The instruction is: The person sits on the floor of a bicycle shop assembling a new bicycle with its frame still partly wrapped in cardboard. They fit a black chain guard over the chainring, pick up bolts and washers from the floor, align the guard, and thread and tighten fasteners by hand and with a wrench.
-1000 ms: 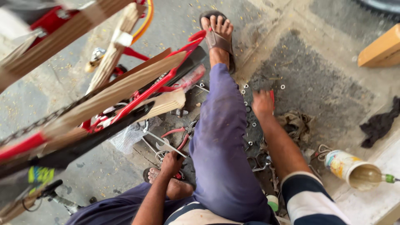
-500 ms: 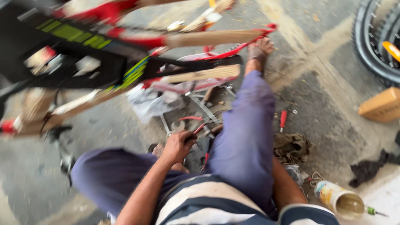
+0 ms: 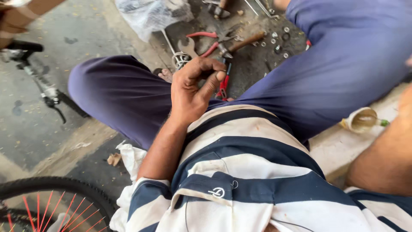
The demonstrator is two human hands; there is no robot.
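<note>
Pliers (image 3: 223, 83) with red handles lie on the dark floor just past our left hand (image 3: 193, 88), partly hidden behind the thumb. That hand hangs above our lap with the fingers (image 3: 205, 65) curled loosely inward and the thumb stretched forward; we see nothing held in it, and whether a fingertip touches the pliers we cannot tell. Our right hand is out of view (only the bare forearm (image 3: 386, 159) shows at the right edge), so we cannot say how it stands.

Beyond the pliers sits a scatter of tools: a spanner (image 3: 189, 45), a second pair of red-handled pliers (image 3: 206, 36), a hammer (image 3: 244, 42) with a wooden handle, and several nuts (image 3: 279, 43). A clear plastic bag (image 3: 150, 15) lies at the top. Our legs in purple trousers (image 3: 343, 64) frame the tools on both sides. A small bottle (image 3: 362, 120) lies tipped on the pale ledge to the right. A wheel (image 3: 51, 202) with red spokes fills the lower left corner.
</note>
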